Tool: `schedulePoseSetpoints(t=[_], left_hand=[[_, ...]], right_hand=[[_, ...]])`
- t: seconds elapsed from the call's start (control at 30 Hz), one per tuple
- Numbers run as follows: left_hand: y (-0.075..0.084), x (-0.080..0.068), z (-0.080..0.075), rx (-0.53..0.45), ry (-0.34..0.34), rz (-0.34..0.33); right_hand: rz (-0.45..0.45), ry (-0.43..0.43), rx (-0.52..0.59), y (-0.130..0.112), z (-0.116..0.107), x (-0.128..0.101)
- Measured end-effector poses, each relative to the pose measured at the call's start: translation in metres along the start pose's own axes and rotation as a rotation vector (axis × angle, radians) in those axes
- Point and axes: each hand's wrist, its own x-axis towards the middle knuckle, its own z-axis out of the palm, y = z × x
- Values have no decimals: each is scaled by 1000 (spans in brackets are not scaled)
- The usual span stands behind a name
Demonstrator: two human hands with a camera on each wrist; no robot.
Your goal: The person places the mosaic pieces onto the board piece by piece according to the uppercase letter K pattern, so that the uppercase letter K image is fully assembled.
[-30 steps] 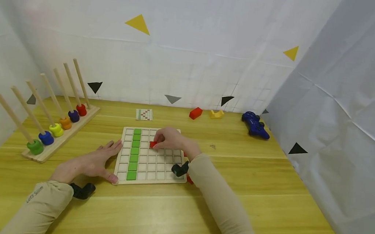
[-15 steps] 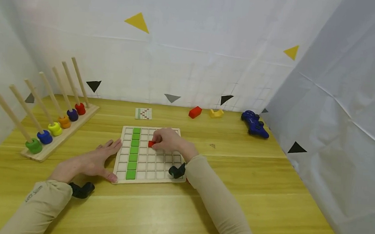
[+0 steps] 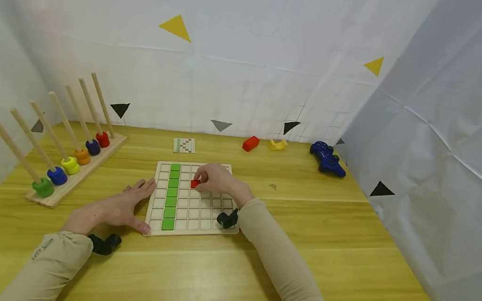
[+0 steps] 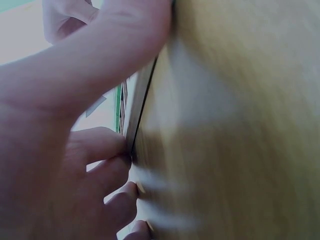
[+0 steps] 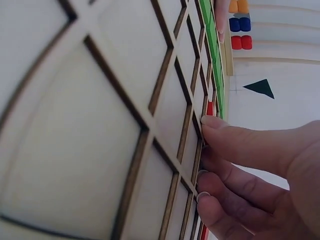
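A pale wooden grid board (image 3: 202, 211) lies on the table with one full column of green tiles (image 3: 172, 194). My right hand (image 3: 213, 179) is curled over the board's upper middle, its fingertips pinching a small red tile (image 3: 195, 183) that sits on a cell two columns right of the green ones. In the right wrist view the fingers (image 5: 235, 145) touch the grid board (image 5: 100, 125) just beside the red tile (image 5: 210, 107). My left hand (image 3: 123, 206) lies flat on the table, fingers straight against the board's left edge. The left wrist view shows that hand (image 4: 75, 100) pressing the board edge (image 4: 140, 105).
A peg rack with coloured rings (image 3: 65, 165) stands at the left. A small pattern card (image 3: 184, 145), a red block (image 3: 251, 143), a yellow piece (image 3: 277, 145) and a blue game controller (image 3: 327, 159) lie along the back. White cloth walls close the back and right.
My right hand has stayed on the red tile while its forearm drifted slightly left. The left hand has not moved.
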Motion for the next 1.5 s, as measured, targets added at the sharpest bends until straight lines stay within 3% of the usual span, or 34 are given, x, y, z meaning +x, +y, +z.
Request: schedulePoseSetpoints(t=[0.27,0.73,0.97,1.13,1.23,1.5], left_hand=[[2,0,-1,-2,-5,-7],[3,-1,-1,9,-5,-5],[2,0,-1,21,-9,-14],[1,1,-1,14,-6,-8],[1,1,-1,11,-1,-4],[1,0,1,8,2,2]], right_hand=[[-14,-1,-12,-1,-2,-3],[16,-2,62,-1,1,-4],[-50,33,81,5,-5,-10],[-136,59,203,21,-23,-28],[-166,40,218,34,-33,-40],[-123,24,235,74,-46,-72]])
